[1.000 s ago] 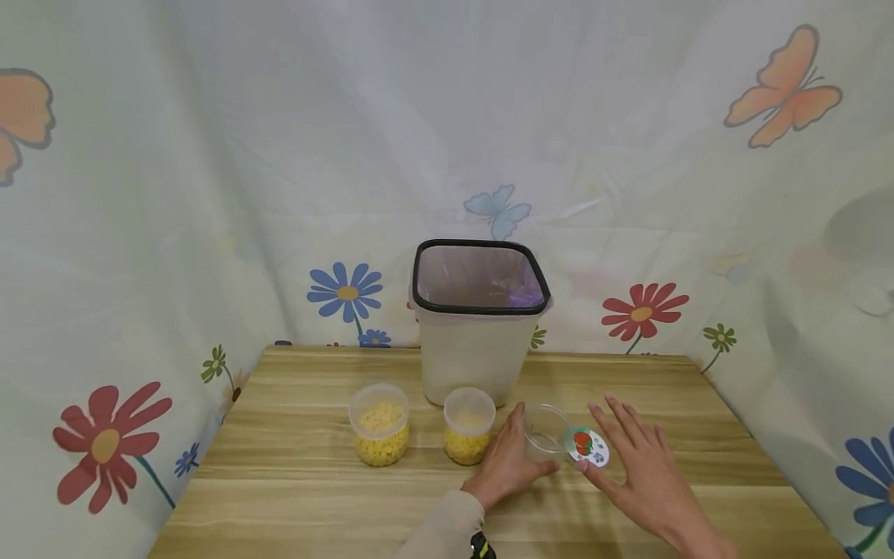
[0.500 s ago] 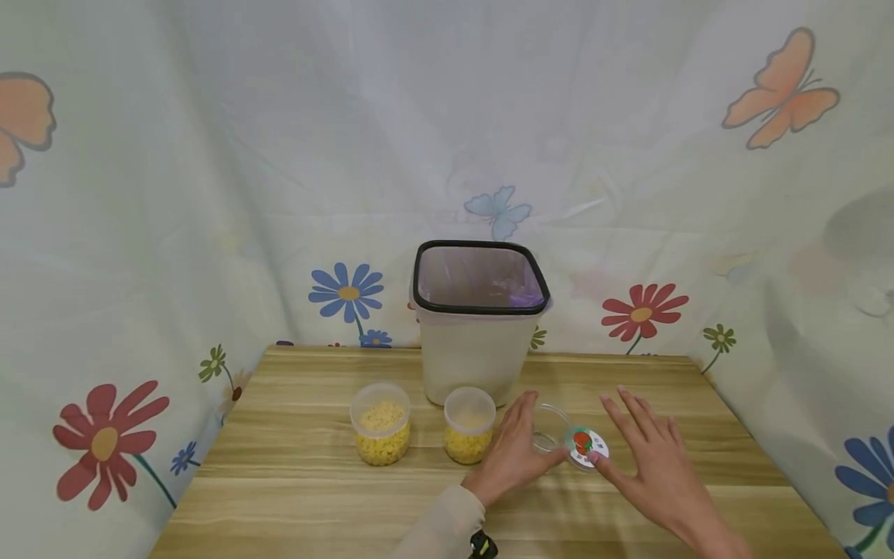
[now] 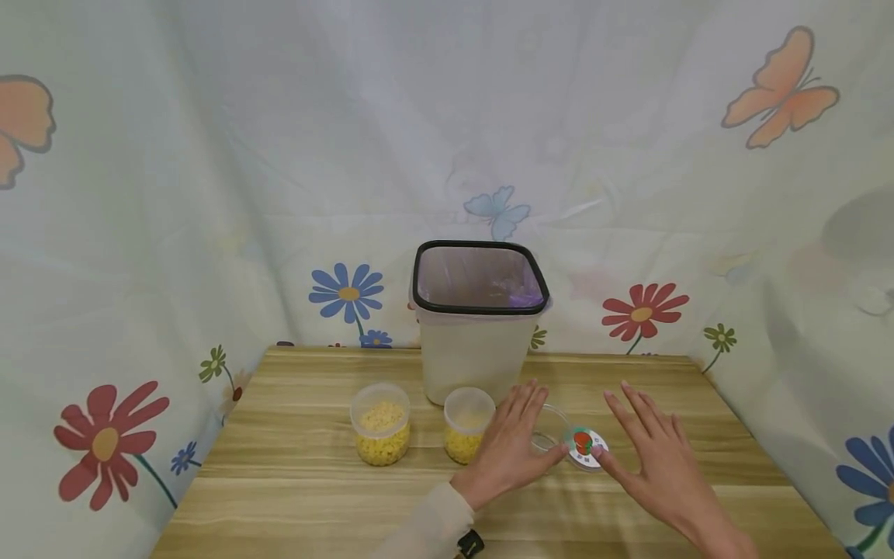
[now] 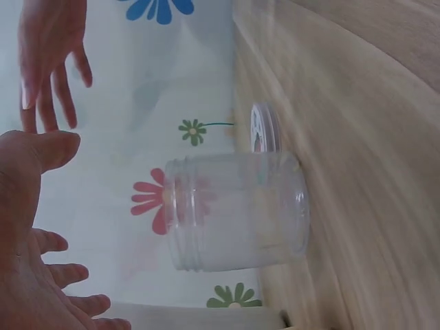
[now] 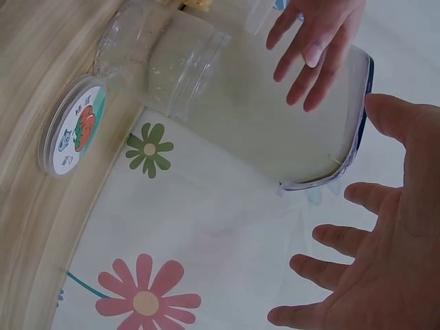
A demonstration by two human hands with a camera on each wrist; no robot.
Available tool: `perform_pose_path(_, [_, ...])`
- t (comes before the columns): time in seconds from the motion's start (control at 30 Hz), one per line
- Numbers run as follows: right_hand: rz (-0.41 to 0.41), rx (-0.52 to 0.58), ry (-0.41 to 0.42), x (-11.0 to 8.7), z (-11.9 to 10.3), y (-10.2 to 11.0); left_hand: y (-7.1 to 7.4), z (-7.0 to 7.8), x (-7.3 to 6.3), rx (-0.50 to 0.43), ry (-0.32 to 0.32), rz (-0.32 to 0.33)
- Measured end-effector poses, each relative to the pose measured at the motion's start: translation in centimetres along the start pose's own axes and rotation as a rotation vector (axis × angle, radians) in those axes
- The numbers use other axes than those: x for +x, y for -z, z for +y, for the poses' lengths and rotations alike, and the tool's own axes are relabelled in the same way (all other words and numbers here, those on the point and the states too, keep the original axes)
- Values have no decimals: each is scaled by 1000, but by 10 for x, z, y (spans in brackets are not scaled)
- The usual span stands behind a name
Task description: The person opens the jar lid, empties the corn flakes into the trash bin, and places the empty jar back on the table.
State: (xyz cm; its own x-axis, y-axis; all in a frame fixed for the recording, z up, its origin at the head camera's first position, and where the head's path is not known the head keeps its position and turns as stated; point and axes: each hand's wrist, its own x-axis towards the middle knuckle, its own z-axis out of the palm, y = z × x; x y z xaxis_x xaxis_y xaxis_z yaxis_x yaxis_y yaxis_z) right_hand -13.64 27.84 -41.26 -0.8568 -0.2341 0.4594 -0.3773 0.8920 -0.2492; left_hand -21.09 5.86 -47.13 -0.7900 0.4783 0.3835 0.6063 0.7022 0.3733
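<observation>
A clear, screw-necked plastic jar [image 4: 237,213] stands upright on the table with no lid on it. Beside its base lies a round lid [image 5: 72,127] with a red fruit picture on a white and green label. My left hand [image 3: 513,446] hovers over the jar's left side, fingers spread, and covers part of it in the head view. The left wrist view has a gap between those fingers and the jar. To the right of the lid, my right hand [image 3: 660,466] hangs with spread fingers and holds nothing.
Two translucent tubs [image 3: 380,427] [image 3: 469,423] with yellow crumbly bits stand left of the jar. Behind them is a pale bin [image 3: 475,357] with a black rim and a purplish liner. A flowered curtain [image 3: 349,155] surrounds the wooden table [image 3: 293,497].
My left hand has come off the jar and moved up and slightly left, its fingers straightening. The right hand has shifted slightly right. Jar and lid look unmoved over the last half second.
</observation>
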Motion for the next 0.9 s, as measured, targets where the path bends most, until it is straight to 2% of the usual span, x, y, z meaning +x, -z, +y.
perform_pose_path(0.2, [-6, -5, 11, 5, -3, -1, 16, -2, -7, 25, -14, 3])
perform_pose_path(0.37, [-10, -9, 24, 10, -8, -4, 29, -7, -12, 79, -28, 38])
perform_pose_path(0.53, [-14, 13, 32, 14, -11, -8, 40, -14, -19, 96, -11, 52])
perform_pose_path(0.67, [-48, 15, 18, 17, -15, -11, 46, -20, -23, 112, -1, 55])
perform_pose_path(0.9, [-74, 29, 34, 25, -22, -16, 57, -31, -30, 193, -13, 121])
